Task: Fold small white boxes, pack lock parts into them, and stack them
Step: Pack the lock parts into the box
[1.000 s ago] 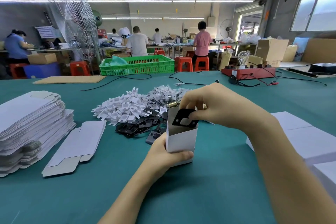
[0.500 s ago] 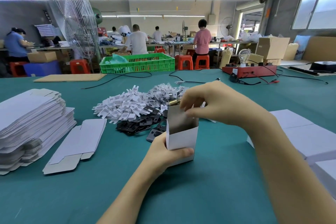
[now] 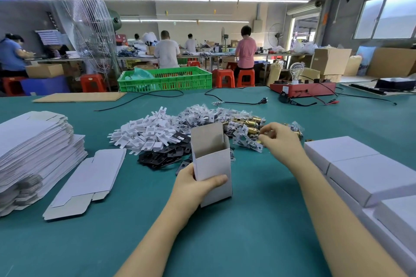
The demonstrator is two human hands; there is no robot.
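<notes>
In the head view, a small white box [image 3: 212, 164] is held upright on the green bench [image 3: 225, 243] near the middle of the near edge, its top open and its rear flap standing up. The left hand [image 3: 193, 184] is wrapped round the lower part of the box, the thumb laid across the front face and the fingers curled behind the left side. The right hand [image 3: 278, 139] is stretched out beyond the box to a heap of brass lock parts [image 3: 246, 123] in clear bags; its fingers are curled and its fingertips are brought together over a bagged silver plate [image 3: 247, 141], but whether anything is actually pinched cannot be told. To the left of that heap, a pile of white plastic pieces [image 3: 146, 132] is spread, and a pile of black flat plates [image 3: 162, 155] is lying just in front of it, close to the left side of the box. A tall stack of flat box blanks [image 3: 33, 155] is set at the left edge of the bench, with a single flat blank [image 3: 87, 182] laid beside it. Closed white boxes [image 3: 369, 175] are stacked at the right edge. A green crate [image 3: 166, 80] and a red board with a bulb [image 3: 301, 87] are seen at the far edge.
</notes>
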